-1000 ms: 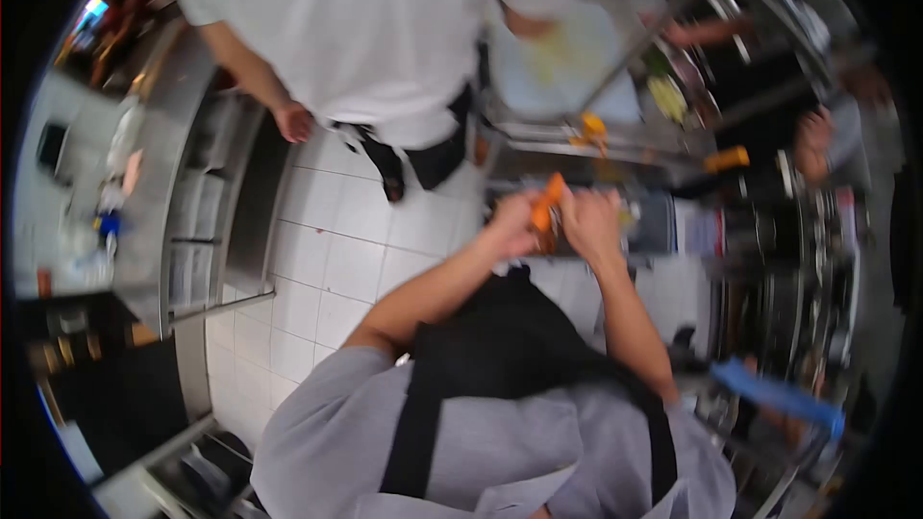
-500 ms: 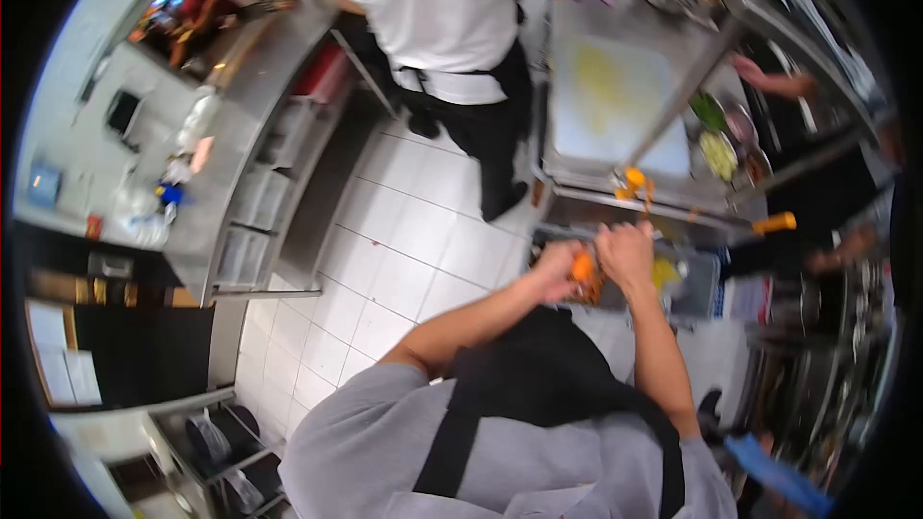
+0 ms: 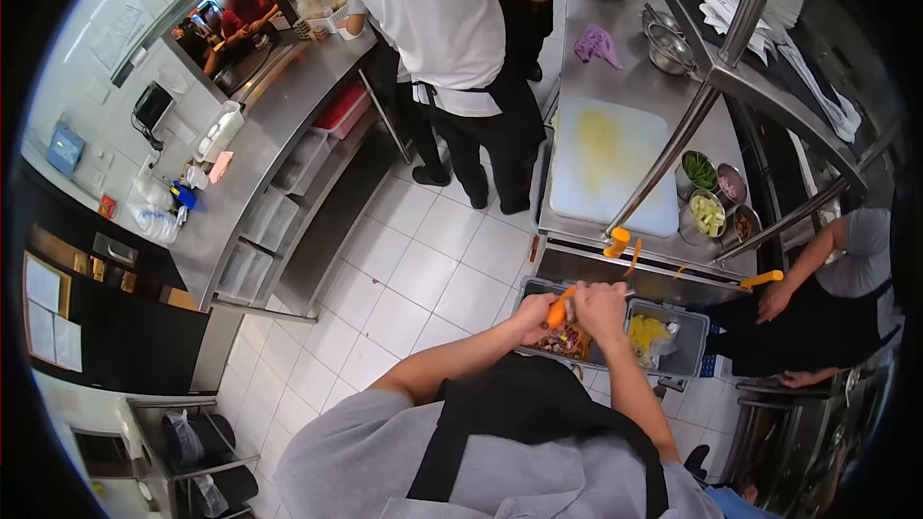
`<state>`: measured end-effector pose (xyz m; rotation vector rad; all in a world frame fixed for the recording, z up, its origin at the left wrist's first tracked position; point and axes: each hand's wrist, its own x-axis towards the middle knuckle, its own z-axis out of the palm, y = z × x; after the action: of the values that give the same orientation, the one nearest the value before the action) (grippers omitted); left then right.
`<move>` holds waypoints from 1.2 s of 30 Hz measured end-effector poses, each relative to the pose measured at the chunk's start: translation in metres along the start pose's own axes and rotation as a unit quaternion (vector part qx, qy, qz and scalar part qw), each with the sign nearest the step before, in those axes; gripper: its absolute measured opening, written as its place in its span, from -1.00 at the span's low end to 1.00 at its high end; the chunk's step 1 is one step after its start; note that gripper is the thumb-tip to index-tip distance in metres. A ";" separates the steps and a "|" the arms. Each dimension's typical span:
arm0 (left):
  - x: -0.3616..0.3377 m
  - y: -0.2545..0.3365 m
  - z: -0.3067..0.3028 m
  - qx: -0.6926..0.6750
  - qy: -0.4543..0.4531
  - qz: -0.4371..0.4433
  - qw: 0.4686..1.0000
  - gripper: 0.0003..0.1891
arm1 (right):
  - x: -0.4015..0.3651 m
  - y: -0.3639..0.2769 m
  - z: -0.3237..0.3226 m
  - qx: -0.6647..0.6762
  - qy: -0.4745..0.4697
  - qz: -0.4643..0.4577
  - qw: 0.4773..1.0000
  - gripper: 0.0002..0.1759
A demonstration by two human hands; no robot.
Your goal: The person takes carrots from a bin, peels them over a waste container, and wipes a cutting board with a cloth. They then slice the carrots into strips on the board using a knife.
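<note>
My left hand (image 3: 532, 320) is closed around an orange carrot (image 3: 557, 313), held at a tilt. Close beside it, my right hand (image 3: 601, 308) is closed on what looks like a peeler; the fingers cover most of it. Both hands are over a grey bin (image 3: 531, 286) containing mixed vegetable scraps (image 3: 567, 341). Beyond my right hand, an orange peel strip (image 3: 635, 257) hangs at the counter's edge, next to an orange piece (image 3: 616, 242).
A second grey bin (image 3: 692, 356) holds yellow scraps. White cutting board (image 3: 615, 202), purple cloth (image 3: 598, 45) and metal bowls (image 3: 670, 46) lie on the steel counter. A metal post (image 3: 663, 159) slants across. Co-workers stand ahead (image 3: 433, 29) and right (image 3: 856, 279).
The view has shifted and sharpened, with the counter's far end and the co-worker at right showing more. My hands sit slightly lower in view, still together at the carrot.
</note>
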<state>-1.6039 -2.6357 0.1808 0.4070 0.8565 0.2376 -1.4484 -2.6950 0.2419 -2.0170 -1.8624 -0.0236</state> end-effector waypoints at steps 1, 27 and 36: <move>0.009 -0.002 0.003 -0.060 0.018 0.004 0.998 -0.67 | -0.005 -0.010 0.004 0.001 0.000 0.000 1.000 -0.46; -0.016 0.010 0.012 -0.062 -0.061 -0.033 0.996 -0.66 | 0.001 0.017 -0.026 -0.087 0.006 0.032 0.996 -0.44; -0.029 0.010 0.020 -0.085 -0.087 -0.067 0.990 -0.66 | 0.006 0.051 -0.006 -0.077 -0.044 0.106 0.990 -0.44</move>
<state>-1.6075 -2.6425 0.2162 0.2052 0.6829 0.1467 -1.3977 -2.6932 0.2350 -2.3482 -1.7338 -0.0199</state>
